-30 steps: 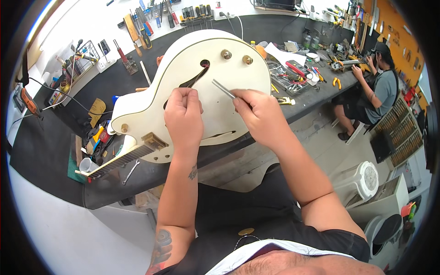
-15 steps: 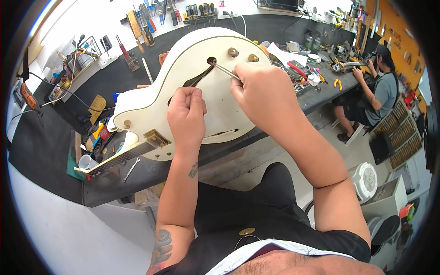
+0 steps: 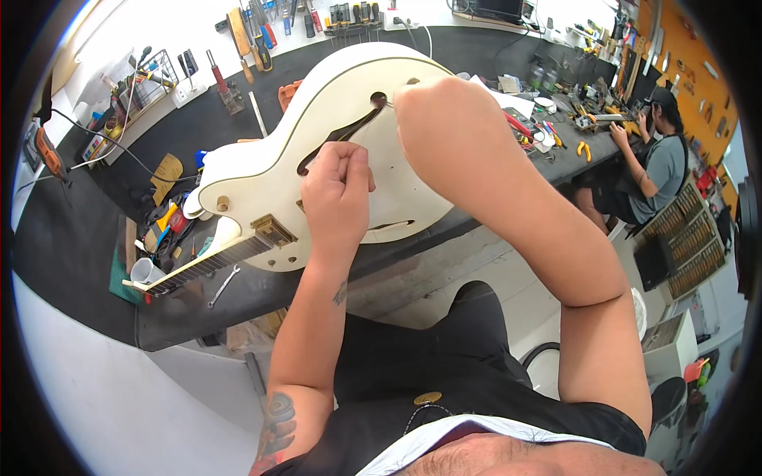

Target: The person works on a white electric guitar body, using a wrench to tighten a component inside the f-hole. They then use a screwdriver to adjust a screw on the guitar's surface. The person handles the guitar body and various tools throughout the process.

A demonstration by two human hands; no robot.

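Observation:
A white hollow-body guitar point(image 3: 286, 178) lies on the dark workbench, neck toward the lower left. My left hand point(image 3: 340, 190) is closed in a pinch beside the dark f-hole point(image 3: 353, 127), on a fine line, likely wire or string, that runs toward the hole's round upper end. My right hand point(image 3: 452, 139) is curled over the guitar's upper right, gripping a slim metal tool point(image 3: 390, 104) whose end reaches toward that round opening. Most of the tool and the fingers of my right hand are hidden behind the back of the hand.
The dark bench point(image 3: 79, 254) carries a wrench point(image 3: 225, 286), a plastic cup point(image 3: 146, 270), orange-handled pliers point(image 3: 584, 151) and several other tools. Screwdrivers point(image 3: 349, 20) stand along the back. A co-worker point(image 3: 659, 170) sits at the bench on the right. A white cabinet point(image 3: 667, 349) stands lower right.
My right hand has moved up and forward with the metal tool, turning so it hides most of it. My left hand has shifted slightly up and right; the guitar appears a little higher in view.

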